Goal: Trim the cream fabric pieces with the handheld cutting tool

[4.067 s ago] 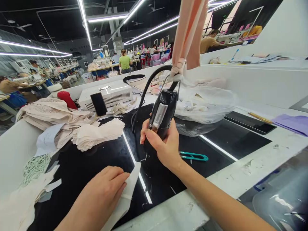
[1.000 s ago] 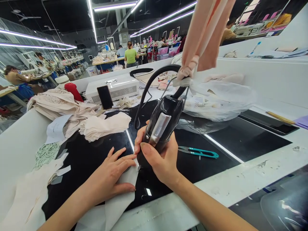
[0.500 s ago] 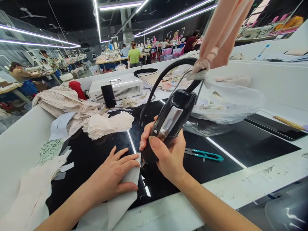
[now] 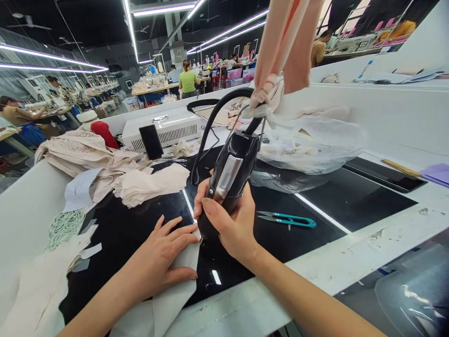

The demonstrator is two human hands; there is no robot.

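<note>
A pale piece of fabric [image 4: 175, 285] lies on the black glossy board [image 4: 115, 243], reaching over its front edge. My left hand [image 4: 168, 252] rests flat on it, fingers spread. My right hand [image 4: 233, 217] is wrapped around a black corded hand tool [image 4: 231, 164] with a silver switch plate. The tool's lower end is at the fabric's right edge, partly hidden by my fingers; contact is unclear. From its top, a knotted pink cloth strip [image 4: 280, 51] runs upward, and a black cable [image 4: 213, 117] loops left. Teal thread snips [image 4: 298, 220] lie right of my right hand.
Stacked pale fabric pieces [image 4: 154, 182] and a phone [image 4: 150, 142] stand behind my left hand. Beyond is a white vented box [image 4: 164, 128]. A clear plastic bag [image 4: 312, 145] sits at back right, with a brown pen [image 4: 400, 167] farther right. Several people work in the background.
My right hand and the tool have shifted left toward the fabric's edge, the tool's top most. My left hand stays flat on the fabric. The whole view has turned slightly right.
</note>
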